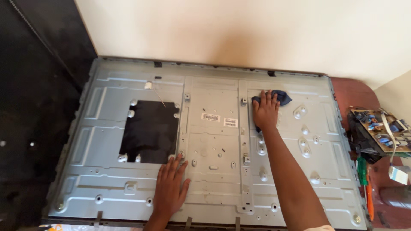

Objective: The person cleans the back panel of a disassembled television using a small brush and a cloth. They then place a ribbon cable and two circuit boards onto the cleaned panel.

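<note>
A large grey metal back panel of a flat screen [107, 141] lies flat in front of me, with stamped ribs, screw bosses and two white stickers near its middle. My right hand [265, 112] presses a dark blue cloth [280, 97] flat on the panel's upper right part. My left hand [171, 186] rests palm down, fingers spread, on the panel near the front edge, just below a black rectangular sheet [150, 131] on the left half.
A circuit board with blue parts and a white ribbon cable [381, 128] sits at the right on a reddish surface. A green-handled screwdriver [362, 171] and an orange tool lie beside the panel's right edge. A dark wall stands at left, a cream wall behind.
</note>
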